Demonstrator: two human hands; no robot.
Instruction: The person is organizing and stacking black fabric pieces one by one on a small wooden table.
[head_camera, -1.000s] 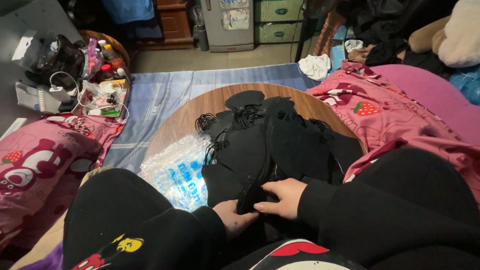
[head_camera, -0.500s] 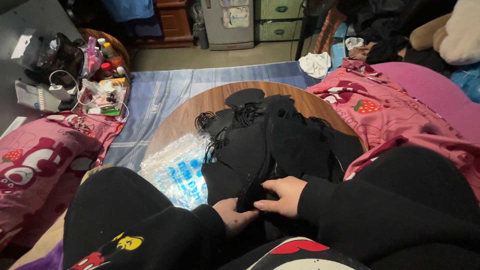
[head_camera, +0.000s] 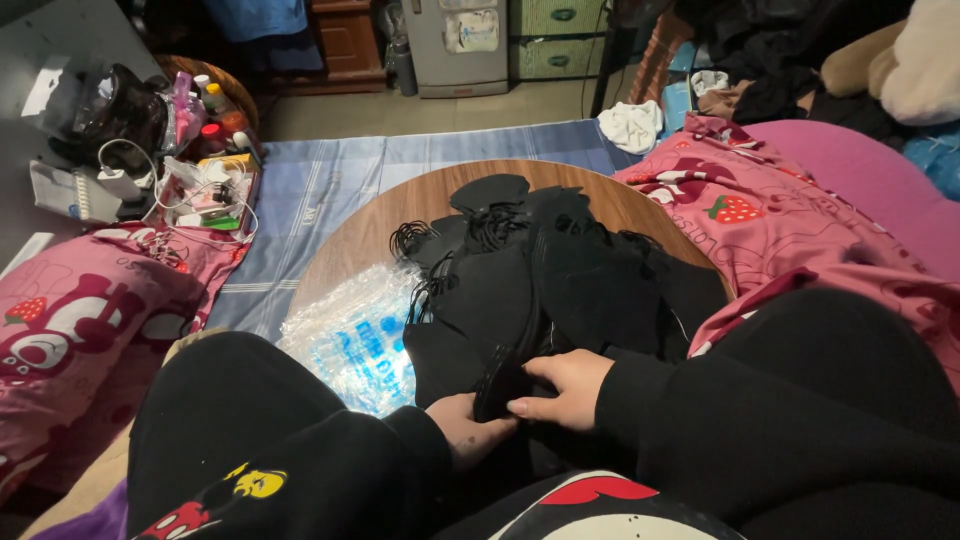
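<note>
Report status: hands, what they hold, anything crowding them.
Left hand and right hand both gripping a small stack of black masks. More black masks piled on round table. Clear plastic bags lie alongside.

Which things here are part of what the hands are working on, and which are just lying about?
In hand:
- left hand and right hand, both on a stack of flat black face masks
- heap of black masks with ear loops
- clear plastic packets
- round wooden table

Lying about:
- pink strawberry blanket
- white cloth
- basket of bottles and cables

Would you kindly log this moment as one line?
left hand: touching black masks | right hand: gripping one mask's edge | round wooden table
</note>
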